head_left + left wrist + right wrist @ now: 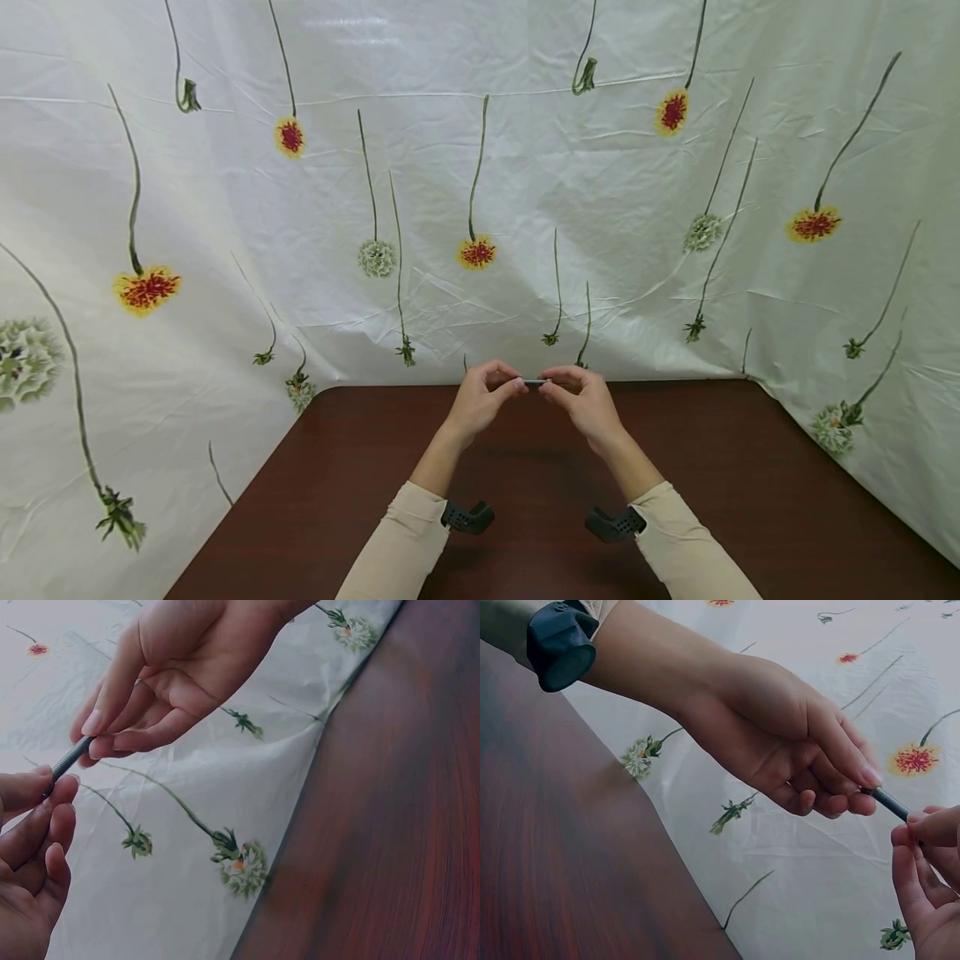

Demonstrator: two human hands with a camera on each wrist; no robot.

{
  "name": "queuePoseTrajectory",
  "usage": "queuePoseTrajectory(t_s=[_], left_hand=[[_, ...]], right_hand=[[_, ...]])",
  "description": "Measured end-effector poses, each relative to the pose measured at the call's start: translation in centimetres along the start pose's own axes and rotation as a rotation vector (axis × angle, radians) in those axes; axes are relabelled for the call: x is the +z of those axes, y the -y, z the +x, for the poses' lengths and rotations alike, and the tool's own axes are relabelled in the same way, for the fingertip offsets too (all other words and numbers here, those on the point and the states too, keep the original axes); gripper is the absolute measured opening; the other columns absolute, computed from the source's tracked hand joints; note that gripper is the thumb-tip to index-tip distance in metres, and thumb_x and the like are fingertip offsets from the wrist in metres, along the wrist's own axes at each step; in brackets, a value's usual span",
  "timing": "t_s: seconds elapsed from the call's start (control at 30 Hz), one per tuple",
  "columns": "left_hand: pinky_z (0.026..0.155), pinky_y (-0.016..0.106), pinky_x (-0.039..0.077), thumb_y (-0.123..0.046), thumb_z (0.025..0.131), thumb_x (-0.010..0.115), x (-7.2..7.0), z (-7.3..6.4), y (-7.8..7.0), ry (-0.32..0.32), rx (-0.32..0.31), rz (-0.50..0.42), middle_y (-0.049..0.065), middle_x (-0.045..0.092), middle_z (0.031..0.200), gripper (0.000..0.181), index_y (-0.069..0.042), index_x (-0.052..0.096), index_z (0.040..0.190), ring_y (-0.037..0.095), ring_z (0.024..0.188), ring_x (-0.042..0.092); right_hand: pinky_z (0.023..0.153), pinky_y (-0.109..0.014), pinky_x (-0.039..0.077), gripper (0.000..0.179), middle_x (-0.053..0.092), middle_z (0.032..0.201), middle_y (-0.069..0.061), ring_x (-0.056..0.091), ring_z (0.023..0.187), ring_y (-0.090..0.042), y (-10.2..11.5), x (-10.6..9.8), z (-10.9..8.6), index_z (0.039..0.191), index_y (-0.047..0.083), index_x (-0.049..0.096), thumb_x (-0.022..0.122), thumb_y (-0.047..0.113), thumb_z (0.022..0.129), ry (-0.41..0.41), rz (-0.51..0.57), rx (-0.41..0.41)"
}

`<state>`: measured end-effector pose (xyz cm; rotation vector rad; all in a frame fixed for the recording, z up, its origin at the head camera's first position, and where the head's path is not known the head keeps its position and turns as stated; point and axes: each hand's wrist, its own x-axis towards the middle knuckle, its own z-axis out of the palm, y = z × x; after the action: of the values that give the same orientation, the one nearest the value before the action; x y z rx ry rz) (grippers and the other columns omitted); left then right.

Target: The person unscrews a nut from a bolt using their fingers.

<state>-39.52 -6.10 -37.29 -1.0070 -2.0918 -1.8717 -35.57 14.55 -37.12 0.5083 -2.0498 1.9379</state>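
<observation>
Up over the far edge of the table, a short dark grey threaded rod [71, 759] stretches between the two hands. The left hand [480, 400] pinches one end of it between thumb and fingertips. At the other end, the thumb and fingertips of the right hand [588, 406] pinch the rod. Fine ridges run along the rod's visible middle in the left wrist view, while its ends are hidden by the fingers. In the right wrist view, the rod slants down from the left hand to the right hand.
A dark reddish-brown wooden table [517, 483] lies beneath the arms. Behind and beside it hangs a white cloth [525, 183] printed with flowers. Each wrist wears a black strapped device, the left one [468, 517] and the right one [615, 525].
</observation>
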Motion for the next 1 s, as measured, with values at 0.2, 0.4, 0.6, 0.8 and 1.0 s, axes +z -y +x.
queuePoseTrajectory(t_s=[0.2, 0.4, 0.6, 0.8, 1.0], left_hand=[[0.094, 0.063, 0.047, -0.001, 0.1, 0.067, -0.1, 0.0, 0.1, 0.001, -0.009, -0.012, 0.019, 0.075, 0.098, 0.015, 0.011, 0.067, 0.109, 0.049, 0.102, 0.066], [0.084, 0.04, 0.05, -0.005, 0.097, 0.073, -0.3, 0.0, 0.5, 0.018, -0.037, 0.052, 0.013, 0.077, 0.097, 0.014, 0.004, 0.07, 0.105, 0.03, 0.095, 0.068], [0.08, 0.037, 0.051, -0.007, 0.095, 0.076, -0.8, -0.5, 1.7, 0.056, -0.097, 0.109, 0.009, 0.076, 0.094, 0.012, 0.002, 0.071, 0.101, 0.021, 0.089, 0.067], [0.073, 0.036, 0.052, -0.006, 0.092, 0.078, -1.4, -0.8, 3.7, 0.141, -0.13, 0.24, 0.002, 0.074, 0.089, 0.007, -0.002, 0.073, 0.096, 0.024, 0.085, 0.068], [0.066, 0.032, 0.052, 0.0, 0.089, 0.079, -1.8, -1.1, 5.5, 0.179, -0.165, 0.298, 0.002, 0.074, 0.083, 0.007, 0.0, 0.073, 0.092, 0.041, 0.085, 0.07]], right_hand=[[0.089, -0.035, 0.053, 0.024, 0.07, 0.115, -0.023, 0.068, 0.106, -0.033, 0.0, -0.5, 0.0, 0.118, -0.008, 0.07, 0.073, 0.002, 0.096, 0.006, -0.063, -0.009], [0.086, -0.042, 0.052, 0.021, 0.069, 0.117, -0.018, 0.067, 0.107, -0.031, 0.3, -1.2, -0.2, 0.115, -0.004, 0.072, 0.074, 0.002, 0.095, 0.034, -0.249, -0.011], [0.08, -0.044, 0.056, 0.015, 0.072, 0.111, -0.007, 0.072, 0.097, -0.026, -1.3, -2.7, 0.1, 0.108, 0.006, 0.077, 0.077, 0.006, 0.093, 0.098, -0.433, -0.016], [0.071, -0.039, 0.055, 0.014, 0.074, 0.097, -0.001, 0.073, 0.084, -0.018, -3.0, -4.4, 0.1, 0.102, 0.005, 0.077, 0.081, 0.007, 0.089, 0.136, -0.598, -0.007], [0.065, -0.036, 0.053, 0.013, 0.073, 0.087, 0.001, 0.069, 0.074, -0.014, -5.0, -6.0, -0.3, 0.099, 0.001, 0.075, 0.082, 0.006, 0.088, 0.206, -0.679, -0.016]])
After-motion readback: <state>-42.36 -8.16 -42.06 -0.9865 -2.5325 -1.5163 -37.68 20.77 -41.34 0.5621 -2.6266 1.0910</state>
